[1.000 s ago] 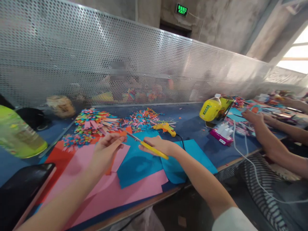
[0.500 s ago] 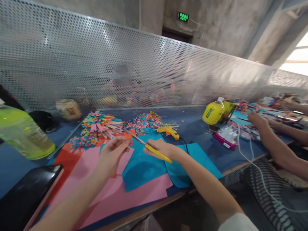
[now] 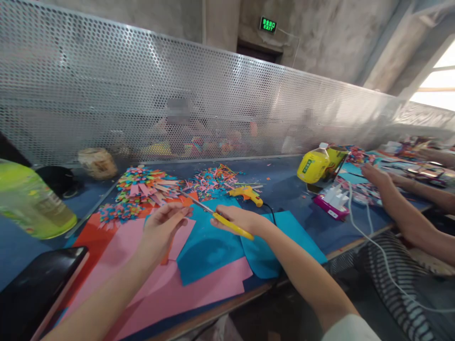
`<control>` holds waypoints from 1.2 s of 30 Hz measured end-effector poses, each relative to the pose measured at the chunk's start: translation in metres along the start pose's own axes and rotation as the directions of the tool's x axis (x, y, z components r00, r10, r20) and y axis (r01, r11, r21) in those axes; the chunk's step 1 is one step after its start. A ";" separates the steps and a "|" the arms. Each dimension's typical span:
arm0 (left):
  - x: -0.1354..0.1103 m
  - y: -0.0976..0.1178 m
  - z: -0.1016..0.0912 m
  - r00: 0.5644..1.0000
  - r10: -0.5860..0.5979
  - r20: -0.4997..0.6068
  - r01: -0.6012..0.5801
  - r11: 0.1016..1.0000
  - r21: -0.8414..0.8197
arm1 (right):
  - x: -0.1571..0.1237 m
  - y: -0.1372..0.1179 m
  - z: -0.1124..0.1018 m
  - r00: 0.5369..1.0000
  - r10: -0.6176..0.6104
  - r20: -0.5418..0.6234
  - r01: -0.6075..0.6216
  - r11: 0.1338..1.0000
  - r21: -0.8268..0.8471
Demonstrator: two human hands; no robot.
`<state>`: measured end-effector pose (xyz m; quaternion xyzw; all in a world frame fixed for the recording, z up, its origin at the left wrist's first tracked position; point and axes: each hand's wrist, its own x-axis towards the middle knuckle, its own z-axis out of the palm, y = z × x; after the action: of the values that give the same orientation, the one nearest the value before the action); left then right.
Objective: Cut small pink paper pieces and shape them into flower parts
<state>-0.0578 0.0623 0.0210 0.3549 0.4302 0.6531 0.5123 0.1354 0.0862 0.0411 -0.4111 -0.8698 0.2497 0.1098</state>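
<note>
My right hand (image 3: pixel 236 219) is closed round the yellow handles of a pair of scissors (image 3: pixel 232 226). Their narrow blades point up and left, passing just beyond the fingertips of my left hand (image 3: pixel 167 222). That hand is pinched on a piece of orange paper (image 3: pixel 166 255), mostly hidden by the fingers and palm. Beneath both hands lie pink paper (image 3: pixel 159 303) and blue paper (image 3: pixel 213 255). A bunch of fringed coloured paper (image 3: pixel 145 184) sits beyond my left hand, and a heap of paper snippets (image 3: pixel 213 180) lies past the scissor tips.
A yellow glue gun (image 3: pixel 247 194) with a dark cord lies behind my right hand. Bottles stand at left (image 3: pixel 35 203) and right (image 3: pixel 313 166). A purple power strip (image 3: pixel 330 208) holds white plugs. Another person's arm (image 3: pixel 408 203) reaches in from the right. A perforated metal screen (image 3: pixel 213 104) lines the back.
The whole view has shifted slightly, so most things appear a little further left. My hands keep nearly the same pose around the scissors and paper. The other person's hand at right has shifted slightly.
</note>
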 end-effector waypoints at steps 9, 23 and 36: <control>0.003 -0.004 -0.004 0.998 0.025 0.063 -0.026 1.000 0.011 | 0.000 0.004 0.002 0.999 -0.025 0.019 0.025 0.999 0.021; 0.000 -0.001 0.000 0.998 0.019 0.062 -0.019 1.000 -0.002 | 0.001 -0.001 0.000 1.000 0.000 0.026 0.000 1.000 0.013; -0.002 -0.013 -0.004 0.979 0.132 0.157 -0.138 0.990 0.029 | -0.002 -0.006 0.008 0.999 -0.030 0.015 0.028 0.996 0.081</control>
<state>-0.0563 0.0604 0.0077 0.4430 0.3768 0.6481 0.4917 0.1293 0.0792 0.0374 -0.3916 -0.8658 0.2864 0.1227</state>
